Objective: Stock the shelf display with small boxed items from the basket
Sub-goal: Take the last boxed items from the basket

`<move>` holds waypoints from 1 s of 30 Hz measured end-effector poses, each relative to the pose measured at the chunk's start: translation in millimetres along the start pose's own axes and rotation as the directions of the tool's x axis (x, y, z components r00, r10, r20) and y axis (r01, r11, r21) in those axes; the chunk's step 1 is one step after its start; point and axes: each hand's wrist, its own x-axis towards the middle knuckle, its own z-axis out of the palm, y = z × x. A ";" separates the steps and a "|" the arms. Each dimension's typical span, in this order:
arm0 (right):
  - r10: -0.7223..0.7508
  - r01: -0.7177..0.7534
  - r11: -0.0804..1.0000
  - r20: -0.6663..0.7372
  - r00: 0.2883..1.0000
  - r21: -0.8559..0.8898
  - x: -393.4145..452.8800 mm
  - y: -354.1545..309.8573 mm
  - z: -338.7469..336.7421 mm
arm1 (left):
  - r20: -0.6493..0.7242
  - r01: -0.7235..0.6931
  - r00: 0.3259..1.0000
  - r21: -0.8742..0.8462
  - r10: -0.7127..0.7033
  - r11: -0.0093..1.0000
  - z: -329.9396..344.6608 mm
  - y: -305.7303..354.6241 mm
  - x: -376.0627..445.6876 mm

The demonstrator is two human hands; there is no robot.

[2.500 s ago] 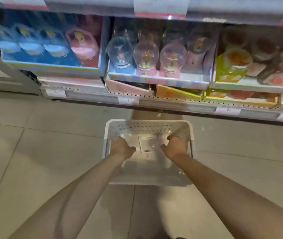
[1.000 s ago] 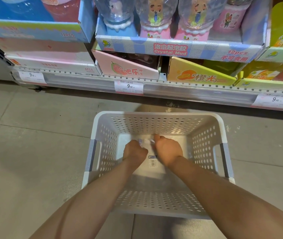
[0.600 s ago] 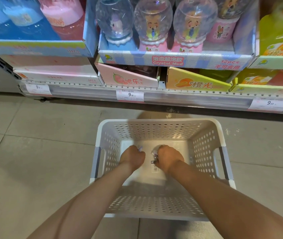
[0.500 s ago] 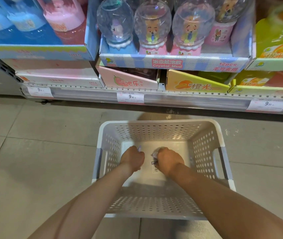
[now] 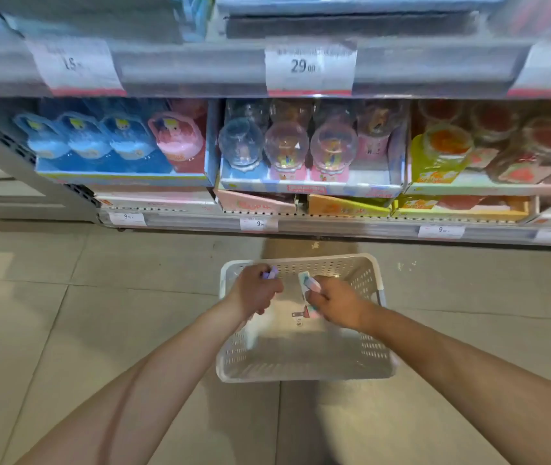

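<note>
**Both hands holding small boxes over the basket**

A white perforated plastic basket (image 5: 304, 367) is sitting on the pale tiled floor (image 5: 66, 313) just in front of the lowest shelf. Both bare forearms are reaching down and forward over it.

The left hand (image 5: 256, 290) is hovering over the basket's left rim, its fingers curled tightly around a small lilac boxed item (image 5: 271, 272); only the top of that box is poking out above the knuckles. The right hand (image 5: 336, 302) is hanging over the middle of the basket, fingers and thumb pinching a small white, teal and pink boxed item (image 5: 308, 282) that is standing up above the hand and tilting slightly leftward. Another pinkish packet edge is showing below the right hand, but blur is making it hard to tell whether it is held or lying in the basket. The basket floor is looking mostly bare, carrying a small printed label (image 5: 298, 318).

Behind, the lower shelf display (image 5: 300, 226) is carrying a tray of blue and pink toy tubs (image 5: 113, 142), a tray of clear dome-topped toys (image 5: 287, 146) in the middle, and yellow and red jars (image 5: 488, 139) at right. White price tags (image 5: 259, 224) are clipping along the shelf edge, and a larger tag reading 29 (image 5: 309, 67) is hanging on the shelf above.
</note>
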 end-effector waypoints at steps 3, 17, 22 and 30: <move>-0.056 0.056 0.998 -0.015 0.998 0.025 -43.9 -51.4 -38.6 | 0.002 -0.027 1.000 -0.054 0.027 0.998 -21.9 53.0 -50.2; -0.328 0.335 0.941 -0.131 0.935 0.035 -271.6 -324.5 -225.8 | 0.129 -0.481 0.875 0.123 0.467 0.868 -139.1 310.6 -332.0; -0.332 0.362 0.928 -0.243 0.911 0.089 -351.1 -413.5 -287.4 | 0.196 -0.497 0.866 0.241 0.460 0.834 -180.5 401.1 -425.6; -0.366 0.535 0.817 -0.524 0.769 0.214 -477.6 -539.8 -366.4 | 0.253 -0.633 0.773 0.257 0.581 0.730 -228.2 519.3 -586.2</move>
